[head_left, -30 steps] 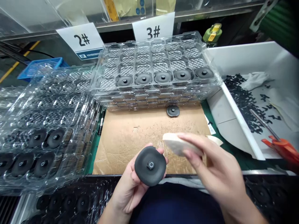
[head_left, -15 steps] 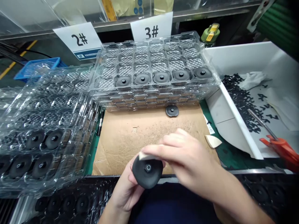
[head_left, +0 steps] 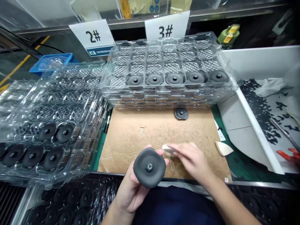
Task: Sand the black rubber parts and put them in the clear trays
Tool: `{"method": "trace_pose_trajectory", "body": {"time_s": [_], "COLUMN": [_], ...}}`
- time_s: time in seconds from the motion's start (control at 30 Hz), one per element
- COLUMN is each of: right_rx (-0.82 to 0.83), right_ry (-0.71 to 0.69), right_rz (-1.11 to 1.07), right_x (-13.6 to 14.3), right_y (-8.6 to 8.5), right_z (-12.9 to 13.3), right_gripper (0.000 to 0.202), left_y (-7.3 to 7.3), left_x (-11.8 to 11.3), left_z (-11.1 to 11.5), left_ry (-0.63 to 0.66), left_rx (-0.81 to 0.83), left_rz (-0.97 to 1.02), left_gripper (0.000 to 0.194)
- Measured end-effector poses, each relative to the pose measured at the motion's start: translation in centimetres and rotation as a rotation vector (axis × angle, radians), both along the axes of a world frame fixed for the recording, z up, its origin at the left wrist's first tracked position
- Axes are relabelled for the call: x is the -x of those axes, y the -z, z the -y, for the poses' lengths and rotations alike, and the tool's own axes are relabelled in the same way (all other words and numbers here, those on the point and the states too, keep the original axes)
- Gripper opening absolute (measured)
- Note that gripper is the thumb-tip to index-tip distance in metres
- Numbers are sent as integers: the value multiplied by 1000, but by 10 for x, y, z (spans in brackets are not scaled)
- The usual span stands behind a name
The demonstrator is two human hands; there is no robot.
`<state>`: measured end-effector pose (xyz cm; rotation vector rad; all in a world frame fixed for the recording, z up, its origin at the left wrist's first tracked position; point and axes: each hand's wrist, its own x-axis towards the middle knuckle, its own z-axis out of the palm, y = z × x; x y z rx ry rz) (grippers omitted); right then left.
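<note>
My left hand (head_left: 134,190) grips a black, rounded-square disc part (head_left: 149,176) by its edge, its face with a small central stud turned up toward me. Just right of it, my right hand (head_left: 194,159) pinches a small off-white wedge, like a sponge or felt pad (head_left: 168,148), whose tip sits close to the disc's upper right edge. Another black disc (head_left: 181,113) lies alone on the cardboard sheet (head_left: 131,134). On the right of the cardboard rests a second cream-coloured wedge (head_left: 223,148).
Stacked clear plastic trays (head_left: 168,93) stand behind the cardboard, several discs in the front row. More clear trays (head_left: 82,103) with discs fill the left. At right, a white bin (head_left: 260,134) holds small black pieces and an orange-handled tool (head_left: 289,154). A green-lidded bottle (head_left: 229,35) stands behind.
My right hand has drawn the off-white wedge off the disc's top edge, to the right. The disc stays in my left hand, its face now uncovered. The camera view has shifted slightly left.
</note>
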<state>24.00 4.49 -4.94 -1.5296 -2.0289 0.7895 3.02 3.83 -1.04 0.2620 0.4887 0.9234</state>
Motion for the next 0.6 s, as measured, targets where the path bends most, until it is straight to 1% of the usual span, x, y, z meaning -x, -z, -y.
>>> {"method": "trace_pose_trajectory", "body": {"time_s": [0.03, 0.07, 0.1, 0.13, 0.17, 0.2, 0.27, 0.3, 0.33, 0.37, 0.4, 0.43, 0.5, 0.57, 0.6], "right_rx": [23, 38, 46, 47, 43, 25, -66, -158, -247, -323, -372, -385, -324, -255, -267], "right_ry": [-21, -34, -32, -6, 37, 90, 176, 161, 93, 13, -62, -126, -195, -180, -141], "right_rz": [15, 27, 36, 32, 14, -17, -121, -170, -210, -238, -253, -256, -227, -159, -133], "right_x": [1, 2, 3, 4, 6, 8, 16, 23, 29, 36, 42, 47, 53, 56, 57], "right_y": [11, 17, 18, 13, 2, -14, -50, -68, -82, -93, -100, -105, -106, -104, -103], "right_z": [5, 9, 10, 11, 10, 8, 6, 6, 7, 8, 9, 9, 8, 4, 2], "right_gripper": [33, 32, 31, 30, 30, 30, 32, 33, 36, 36, 36, 34, 29, 26, 27], "left_y": [0, -1, -1, -2, -3, -4, -7, -9, -11, -12, -13, -14, -15, -14, -13], "left_x": [0, 0, -1, -2, -4, -6, -11, -14, -16, -18, -19, -20, -20, -21, -21], "left_z": [0, 0, 0, 0, 0, 1, 1, 2, 2, 2, 2, 2, 1, 2, 2], "left_ry": [4, 12, 21, 29, 31, 17, -39, -63, -75, -78, -73, -69, -100, -119, -104], "left_rx": [2, 7, 13, 21, 29, 35, 48, 55, 69, 85, 99, 108, 118, 136, 149], "left_rz": [13, 20, 21, 15, 5, -9, -50, -73, -97, -122, -151, -181, -226, -240, -240], "left_gripper": [53, 53, 52, 50, 49, 48, 47, 46, 44, 41, 39, 38, 43, 49, 50]}}
